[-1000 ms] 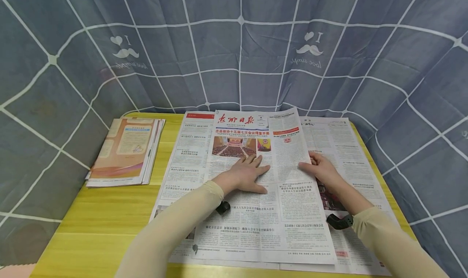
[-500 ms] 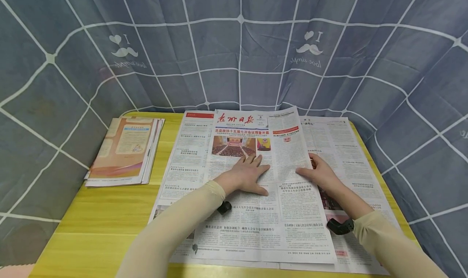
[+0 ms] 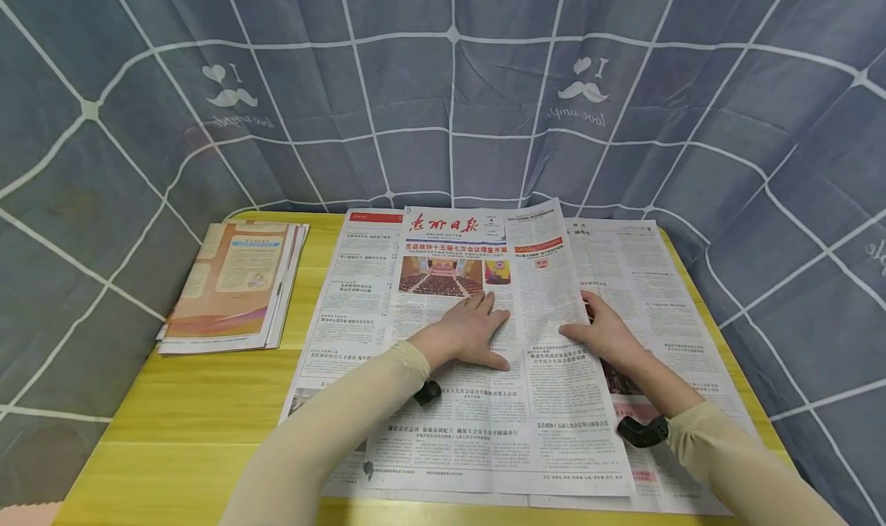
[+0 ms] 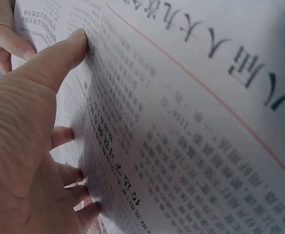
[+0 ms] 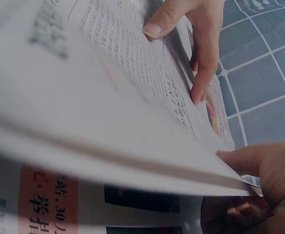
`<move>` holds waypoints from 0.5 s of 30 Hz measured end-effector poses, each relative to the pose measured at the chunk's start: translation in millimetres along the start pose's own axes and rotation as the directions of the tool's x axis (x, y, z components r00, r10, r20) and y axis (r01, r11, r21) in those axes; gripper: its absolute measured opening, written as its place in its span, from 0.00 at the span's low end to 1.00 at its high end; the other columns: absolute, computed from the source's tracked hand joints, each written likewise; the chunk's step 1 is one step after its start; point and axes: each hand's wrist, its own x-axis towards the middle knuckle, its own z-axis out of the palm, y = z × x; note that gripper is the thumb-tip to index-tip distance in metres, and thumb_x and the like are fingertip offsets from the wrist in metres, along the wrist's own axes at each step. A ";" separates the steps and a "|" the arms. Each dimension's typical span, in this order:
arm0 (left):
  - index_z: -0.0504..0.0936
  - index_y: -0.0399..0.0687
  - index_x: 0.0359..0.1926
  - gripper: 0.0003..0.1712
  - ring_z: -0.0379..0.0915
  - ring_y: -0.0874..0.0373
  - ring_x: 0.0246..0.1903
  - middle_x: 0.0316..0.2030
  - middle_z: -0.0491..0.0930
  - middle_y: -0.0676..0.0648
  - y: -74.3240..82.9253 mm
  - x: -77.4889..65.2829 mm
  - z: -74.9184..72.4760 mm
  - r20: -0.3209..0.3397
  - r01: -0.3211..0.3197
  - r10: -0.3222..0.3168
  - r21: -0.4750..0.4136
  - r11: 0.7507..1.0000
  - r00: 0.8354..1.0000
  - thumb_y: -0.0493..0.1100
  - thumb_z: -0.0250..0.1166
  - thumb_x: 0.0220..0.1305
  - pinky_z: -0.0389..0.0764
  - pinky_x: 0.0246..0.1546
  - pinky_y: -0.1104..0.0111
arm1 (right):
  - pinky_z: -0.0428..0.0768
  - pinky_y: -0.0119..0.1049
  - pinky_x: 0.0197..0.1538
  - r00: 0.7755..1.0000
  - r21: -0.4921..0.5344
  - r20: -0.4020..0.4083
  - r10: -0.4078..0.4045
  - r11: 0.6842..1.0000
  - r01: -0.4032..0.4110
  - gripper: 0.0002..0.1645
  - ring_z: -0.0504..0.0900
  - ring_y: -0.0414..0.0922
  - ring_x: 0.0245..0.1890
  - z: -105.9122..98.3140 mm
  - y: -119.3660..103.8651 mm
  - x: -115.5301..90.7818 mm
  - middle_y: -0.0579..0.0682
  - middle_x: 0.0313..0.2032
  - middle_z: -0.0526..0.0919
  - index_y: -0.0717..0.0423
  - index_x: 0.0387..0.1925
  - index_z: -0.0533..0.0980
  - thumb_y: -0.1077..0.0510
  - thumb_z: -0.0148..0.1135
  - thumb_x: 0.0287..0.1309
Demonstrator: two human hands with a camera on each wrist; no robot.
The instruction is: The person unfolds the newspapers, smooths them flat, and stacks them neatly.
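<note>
A folded newspaper (image 3: 443,403) with a red masthead and a conference-hall photo lies on top of a wider spread newspaper (image 3: 346,303). Fingers spread, my left hand (image 3: 464,332) rests on its middle, just below the photo. At its right edge my right hand (image 3: 612,337) pinches the paper, thumb on top and fingers underneath. In the right wrist view that edge of the folded newspaper (image 5: 132,136) is raised above the printed sheet below, with my right hand (image 5: 274,190) holding it. The left wrist view shows my left hand (image 4: 25,126) with thumb and fingertips on the print.
On the left of the yellow wood-grain table (image 3: 180,434) lies a stack of folded papers (image 3: 235,287) with an orange-brown cover. A grey curtain (image 3: 415,88) with white grid lines surrounds the back and sides. Each wrist wears a black camera band (image 3: 644,431).
My right hand has slid slightly down along the newspaper's right edge, still pinching it. My left hand stays in place on the page.
</note>
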 end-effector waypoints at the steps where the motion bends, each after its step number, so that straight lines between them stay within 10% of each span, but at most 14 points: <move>1: 0.54 0.57 0.82 0.58 0.34 0.46 0.80 0.81 0.41 0.41 0.6 0.3 0.3 -0.002 -0.008 0.008 0.002 1.000 1.000 0.77 0.63 0.60 0.46 0.77 0.55 | 0.87 0.47 0.34 1.000 -0.006 0.001 -0.008 1.000 0.008 0.51 0.87 0.53 0.35 0.2 -1.1 -0.8 0.71 0.61 0.68 0.59 0.80 0.47 0.64 0.65 0.66; 5: 0.56 0.54 0.81 0.54 0.38 0.48 0.79 0.81 0.45 0.46 2.4 1.8 1.2 -0.012 -0.086 0.087 0.011 0.996 0.996 0.72 0.64 0.64 0.50 0.76 0.57 | 0.87 0.50 0.36 0.999 -0.013 0.018 -0.044 0.999 0.044 0.46 0.86 0.58 0.39 1.2 -6.3 -3.8 0.71 0.65 0.67 0.54 0.82 0.44 0.58 0.57 0.74; 9: 0.60 0.57 0.80 0.48 0.43 0.50 0.79 0.80 0.51 0.49 4.0 3.1 1.3 -0.031 -0.166 0.166 -0.012 0.986 0.986 0.66 0.66 0.66 0.54 0.75 0.58 | 0.75 0.58 0.60 0.997 -0.007 0.050 -0.065 0.998 0.065 0.41 0.74 0.63 0.62 3.6 -13.4 -6.4 0.66 0.76 0.54 0.49 0.83 0.41 0.45 0.45 0.81; 15: 0.60 0.60 0.80 0.45 0.46 0.51 0.78 0.79 0.54 0.50 5.9 3.4 -1.3 -0.032 -0.172 0.171 -0.057 0.983 0.985 0.60 0.68 0.68 0.55 0.74 0.58 | 0.60 0.61 0.71 0.989 0.133 0.146 -0.038 0.991 0.019 0.40 0.60 0.61 0.73 6.5 -23.8 -8.8 0.60 0.78 0.52 0.47 0.83 0.45 0.35 0.32 0.80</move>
